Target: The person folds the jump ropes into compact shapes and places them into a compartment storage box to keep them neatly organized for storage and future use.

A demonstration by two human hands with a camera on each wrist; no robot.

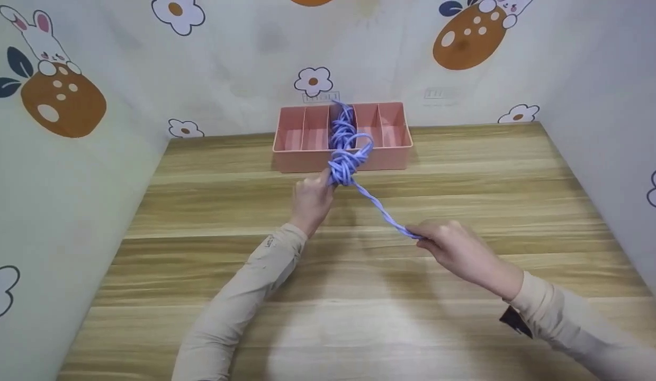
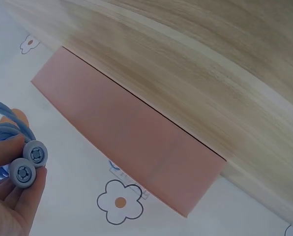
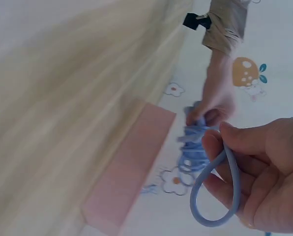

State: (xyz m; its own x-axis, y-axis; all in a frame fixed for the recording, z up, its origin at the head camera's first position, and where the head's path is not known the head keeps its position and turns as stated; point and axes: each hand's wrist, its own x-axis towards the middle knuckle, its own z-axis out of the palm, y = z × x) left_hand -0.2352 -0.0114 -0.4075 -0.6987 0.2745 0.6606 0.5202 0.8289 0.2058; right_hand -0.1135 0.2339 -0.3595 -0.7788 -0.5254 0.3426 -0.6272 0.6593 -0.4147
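My left hand (image 1: 313, 200) grips a blue jump rope (image 1: 344, 165) bundled in many turns in front of the pink divided box (image 1: 306, 161). Two round handle ends (image 2: 36, 153) stand side by side between thumb and fingers in the left wrist view. From the bundle a doubled, twisted length of cord runs down to the right, where my right hand (image 1: 457, 250) pinches it. In the right wrist view the cord's end makes a loop (image 3: 214, 223) hanging from the right fingers. More blue cord (image 1: 343, 126) shows in the box's middle compartment, behind the bundle.
The box stands at the back of the wood-grain table (image 1: 222, 201), against a patterned wall (image 1: 243, 63). Thin dividers part it into several compartments. Similar walls rise on the left and right. A dark patch (image 1: 515, 321) shows at the right sleeve.
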